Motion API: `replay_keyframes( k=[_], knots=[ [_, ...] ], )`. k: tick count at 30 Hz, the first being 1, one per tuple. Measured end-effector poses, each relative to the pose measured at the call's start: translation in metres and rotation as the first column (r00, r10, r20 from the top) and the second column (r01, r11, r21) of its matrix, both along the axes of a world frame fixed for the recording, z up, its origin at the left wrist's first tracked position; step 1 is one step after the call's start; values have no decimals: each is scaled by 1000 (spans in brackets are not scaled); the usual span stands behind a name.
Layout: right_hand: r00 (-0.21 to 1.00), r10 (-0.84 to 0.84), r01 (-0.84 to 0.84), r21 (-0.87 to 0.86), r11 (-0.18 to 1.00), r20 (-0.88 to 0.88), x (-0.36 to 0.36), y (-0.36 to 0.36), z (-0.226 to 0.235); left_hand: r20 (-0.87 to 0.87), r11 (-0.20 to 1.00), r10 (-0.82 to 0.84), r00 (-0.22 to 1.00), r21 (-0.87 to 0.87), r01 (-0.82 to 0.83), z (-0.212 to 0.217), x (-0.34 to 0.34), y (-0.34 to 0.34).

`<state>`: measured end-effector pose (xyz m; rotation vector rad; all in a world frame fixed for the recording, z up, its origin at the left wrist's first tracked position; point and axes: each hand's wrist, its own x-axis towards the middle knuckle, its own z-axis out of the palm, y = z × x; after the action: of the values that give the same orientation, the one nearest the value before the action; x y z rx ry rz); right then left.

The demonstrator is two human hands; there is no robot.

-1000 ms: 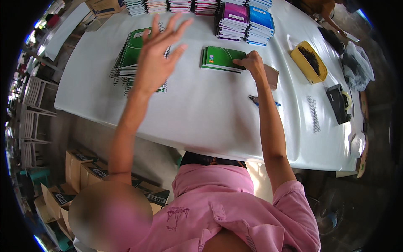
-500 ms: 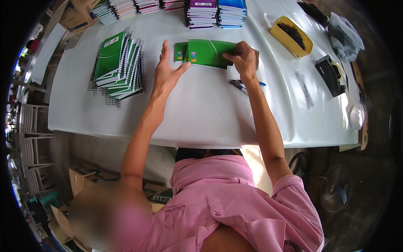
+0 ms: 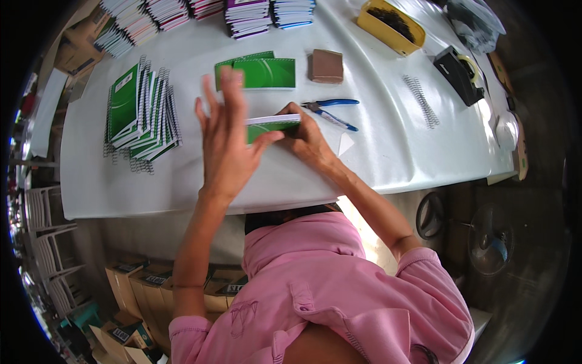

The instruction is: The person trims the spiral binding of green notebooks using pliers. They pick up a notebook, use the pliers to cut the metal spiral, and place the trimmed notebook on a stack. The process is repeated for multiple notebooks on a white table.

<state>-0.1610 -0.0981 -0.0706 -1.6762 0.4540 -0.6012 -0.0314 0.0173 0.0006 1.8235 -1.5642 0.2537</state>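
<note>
My right hand (image 3: 310, 138) grips a small green-covered notebook (image 3: 274, 121) by its right end, white page edges turned up. My left hand (image 3: 225, 136) has its fingers raised and spread, somewhat blurred, with the thumb across the notebook's green face. Just beyond lie more green notebooks (image 3: 267, 73), overlapping flat on the table. To the right of them sits a brown block (image 3: 326, 65). Blue-handled pliers (image 3: 333, 110) rest near my right hand, and a white scrap of paper (image 3: 345, 144) lies by my right wrist.
A stack of green spiral notebooks (image 3: 125, 103) stands at left, coils sticking out. Piles of notebooks (image 3: 247, 18) line the far edge. To the right are loose wire coils (image 3: 420, 100), a black tape dispenser (image 3: 459, 76) and a yellow tub (image 3: 394, 42) of dark coils.
My right hand has lifted a notebook off the overlapping ones and drawn it toward me, uncovering the brown block. My left hand has come nearer to it. The view has shifted.
</note>
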Motion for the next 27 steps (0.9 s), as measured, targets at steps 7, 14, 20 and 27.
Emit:
replay_keyframes(
  k=[7, 14, 20, 27],
  knots=[
    [919, -382, 358, -616, 702, 99, -65, -124, 13, 177, 939, -121, 977, 340, 54, -11, -4, -20],
    [360, -919, 165, -959, 233, -161, -191, -238, -2, 52, 901, -158, 986, 417, 122, -4, -16, -29],
    [570, -804, 144, -942, 303, -171, -202, -248, 28, 67, 899, -148, 987, 425, 106, -4, -17, -31],
    [881, -464, 179, -840, 513, -95, -140, -165, 82, 97, 909, -169, 981, 401, 117, 4, -24, -42]
  ],
)
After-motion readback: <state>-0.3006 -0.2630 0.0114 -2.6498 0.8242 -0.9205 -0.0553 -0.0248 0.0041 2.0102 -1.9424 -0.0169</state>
